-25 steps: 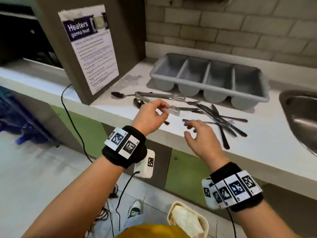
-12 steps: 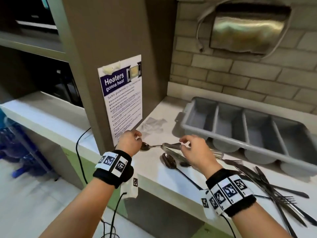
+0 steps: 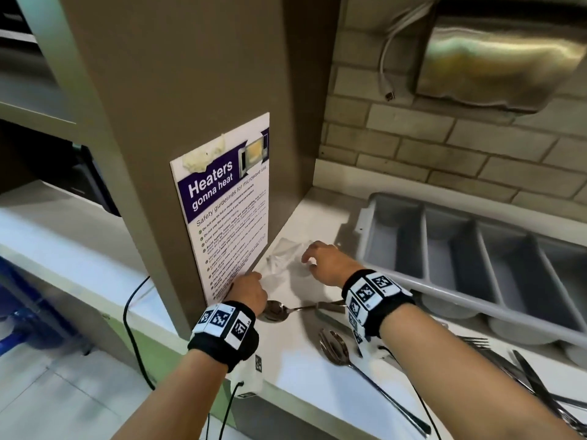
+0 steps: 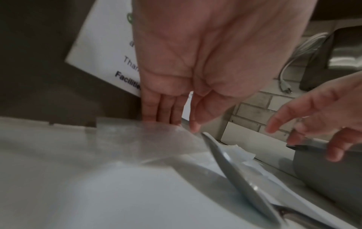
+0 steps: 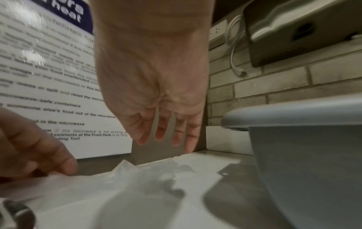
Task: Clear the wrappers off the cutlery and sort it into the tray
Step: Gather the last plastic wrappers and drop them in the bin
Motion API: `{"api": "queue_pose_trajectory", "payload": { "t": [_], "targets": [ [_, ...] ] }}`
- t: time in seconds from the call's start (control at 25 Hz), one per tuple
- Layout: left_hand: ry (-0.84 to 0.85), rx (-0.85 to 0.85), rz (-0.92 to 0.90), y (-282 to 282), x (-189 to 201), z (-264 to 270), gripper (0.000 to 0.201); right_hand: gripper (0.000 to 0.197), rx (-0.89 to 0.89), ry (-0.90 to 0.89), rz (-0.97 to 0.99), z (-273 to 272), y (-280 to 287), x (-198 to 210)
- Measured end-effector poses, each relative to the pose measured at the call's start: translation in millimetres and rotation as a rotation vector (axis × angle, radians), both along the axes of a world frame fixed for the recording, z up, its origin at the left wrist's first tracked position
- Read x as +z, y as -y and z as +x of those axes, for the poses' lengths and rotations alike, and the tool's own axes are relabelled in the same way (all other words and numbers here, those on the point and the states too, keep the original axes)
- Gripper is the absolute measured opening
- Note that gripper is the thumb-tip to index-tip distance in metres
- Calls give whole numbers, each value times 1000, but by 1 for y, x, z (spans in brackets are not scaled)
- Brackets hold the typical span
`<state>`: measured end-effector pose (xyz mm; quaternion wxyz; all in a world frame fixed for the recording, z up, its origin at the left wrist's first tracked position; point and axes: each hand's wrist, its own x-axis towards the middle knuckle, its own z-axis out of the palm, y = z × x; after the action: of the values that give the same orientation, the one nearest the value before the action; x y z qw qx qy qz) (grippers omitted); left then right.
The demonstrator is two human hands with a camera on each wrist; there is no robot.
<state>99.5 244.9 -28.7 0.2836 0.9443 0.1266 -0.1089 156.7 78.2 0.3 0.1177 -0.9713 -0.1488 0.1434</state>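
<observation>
My left hand (image 3: 251,289) is down at the foot of the poster and pinches a clear wrapper (image 4: 145,139) between thumb and straight fingers. My right hand (image 3: 320,262) hovers open, fingers spread, over a heap of crumpled clear wrappers (image 3: 284,254) on the counter; it holds nothing. A bare spoon (image 3: 276,311) lies just right of my left wrist, and a second spoon (image 3: 333,344) lies nearer the counter's front edge. The grey four-compartment tray (image 3: 460,249) stands to the right with nothing visible in it. In the right wrist view the wrappers (image 5: 147,175) lie below my fingers (image 5: 166,133).
Forks and knives (image 3: 521,373) lie piled at the lower right of the white counter (image 3: 301,385). A brown pillar with a microwave poster (image 3: 228,204) closes off the left. A steel dispenser (image 3: 495,55) hangs on the brick wall above the tray.
Both hands have moved left and towards the wall, from the cutlery to the heap of wrappers by the pillar. My left hand carried the clear wrapper there.
</observation>
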Motion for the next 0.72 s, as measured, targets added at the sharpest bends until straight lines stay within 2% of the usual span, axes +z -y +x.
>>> {"api": "queue_pose_trajectory", "payload": {
  "t": [0.2,0.36,0.44,0.56,0.64,0.72],
  "targets": [
    [-50,15,4,0,-7,14,46,52,118,-94,-92,26,-24,-17],
    [-78,-20,-6,2,-4,24,43,55,203,-157,-235,32,-34,-29],
    [-80,-28,20,2,-3,28,40,52,166,-158,-179,34,-35,-35],
    [-77,-61,37,3,-4,33,38,35,46,-98,-59,32,-34,-36],
    [-80,-109,58,3,-5,37,37,28,3,-52,-87,32,-33,-34],
    [-113,-128,70,2,-5,41,37,28,-45,-57,-127,32,-31,-32]
  ]
}}
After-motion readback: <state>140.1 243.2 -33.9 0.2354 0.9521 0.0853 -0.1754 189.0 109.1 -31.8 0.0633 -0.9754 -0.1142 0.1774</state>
